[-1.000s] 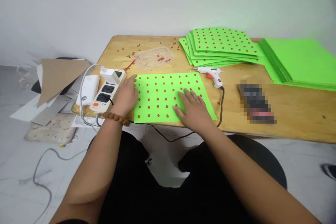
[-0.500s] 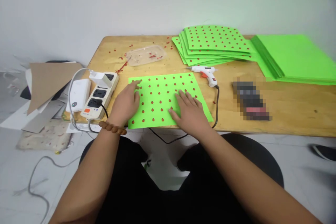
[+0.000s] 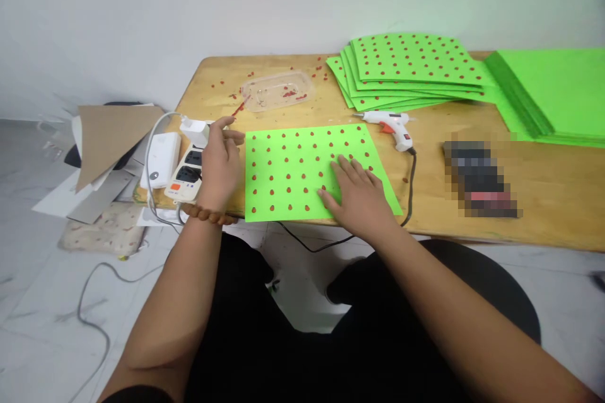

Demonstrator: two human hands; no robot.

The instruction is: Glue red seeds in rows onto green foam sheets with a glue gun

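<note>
A bright green sheet (image 3: 278, 186) dotted with rows of small red pieces lies flat at the table's front edge. My right hand (image 3: 362, 192) rests on its right part, fingers spread and palm down, covering some of the dots. Just off the sheet's left edge is my left hand (image 3: 221, 164), raised beside the power strip, with fingers apart and nothing seen in them. Beyond the sheet's upper right corner lies a white hot glue gun (image 3: 390, 124), its nozzle pointing left and its cord running down past the sheet.
Behind stands a fanned pile of dotted green sheets (image 3: 416, 63), with a stack of plain green sheets (image 3: 562, 88) at right. A clear plastic tray (image 3: 278, 93) holds red bits. A power strip (image 3: 185, 189), white box (image 3: 161, 160) and pixelated dark object (image 3: 479, 176) lie on the table (image 3: 454, 214).
My left hand has lifted off the green sheet and moved to beyond its left edge. My right hand stays on the sheet. The whole view has shifted slightly.
</note>
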